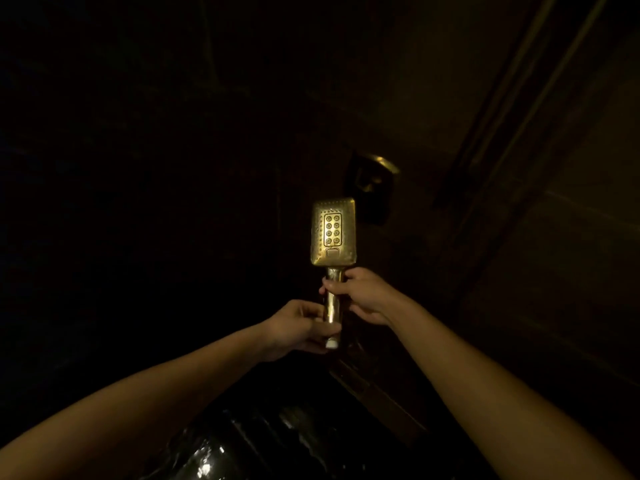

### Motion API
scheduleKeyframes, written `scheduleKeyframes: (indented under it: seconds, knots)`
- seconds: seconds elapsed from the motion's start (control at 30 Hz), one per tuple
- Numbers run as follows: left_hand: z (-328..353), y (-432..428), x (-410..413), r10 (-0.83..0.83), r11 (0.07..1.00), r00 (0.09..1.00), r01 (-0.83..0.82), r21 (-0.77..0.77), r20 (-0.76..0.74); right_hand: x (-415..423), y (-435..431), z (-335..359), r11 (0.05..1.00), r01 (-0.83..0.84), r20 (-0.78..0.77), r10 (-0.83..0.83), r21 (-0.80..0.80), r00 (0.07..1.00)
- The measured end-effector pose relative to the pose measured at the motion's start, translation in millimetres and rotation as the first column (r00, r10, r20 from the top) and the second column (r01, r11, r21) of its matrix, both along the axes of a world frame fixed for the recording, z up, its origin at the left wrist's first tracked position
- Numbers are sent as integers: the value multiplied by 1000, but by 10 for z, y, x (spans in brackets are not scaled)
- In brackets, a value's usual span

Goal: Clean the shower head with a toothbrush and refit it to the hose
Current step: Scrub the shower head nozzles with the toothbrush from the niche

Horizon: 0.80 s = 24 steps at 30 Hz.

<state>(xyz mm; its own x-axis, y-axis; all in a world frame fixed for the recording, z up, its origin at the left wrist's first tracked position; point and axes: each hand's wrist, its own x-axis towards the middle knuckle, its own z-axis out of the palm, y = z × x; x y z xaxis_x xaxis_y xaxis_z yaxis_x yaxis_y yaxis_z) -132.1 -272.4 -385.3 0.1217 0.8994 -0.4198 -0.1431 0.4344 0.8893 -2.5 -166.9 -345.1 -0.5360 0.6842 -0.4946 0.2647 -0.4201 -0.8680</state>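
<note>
Our right hand [360,294] and left hand [299,329] grip the rectangular brass shower head [333,232] by its handle; wet metal may slip.

One shower head [333,232] is showing in the dark room, and two hands are showing with it, the left hand [298,329] and the right hand [362,294]. Eight round nozzles are sitting on the middle panel of its face, in two columns of four. One wall bracket [372,183] is standing behind it, and one small white piece [331,342] is showing at the handle's bottom end.
</note>
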Motion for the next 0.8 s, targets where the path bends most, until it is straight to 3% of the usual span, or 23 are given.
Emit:
scheduleKeyframes:
  seconds: [0.23,0.47,0.67,0.8]
  knots:
    - [-33,-868,-1034,279,960,959,-279,8,-50,-1243,-593,-26,985,-173,-90,172,-3,981]
    - [-44,-1634,-1751,549,834,828,-551,16,-118,-2253,-1165,-62,933,-361,-163,358,13,920]
    - [21,-2029,-2155,673,736,733,-677,-2,-101,-3019,-1335,-37,779,-626,-158,620,14,768]
    - [97,-2206,-2284,786,614,610,-789,8,-102,-3488,-1454,-36,656,-753,-174,747,41,642]
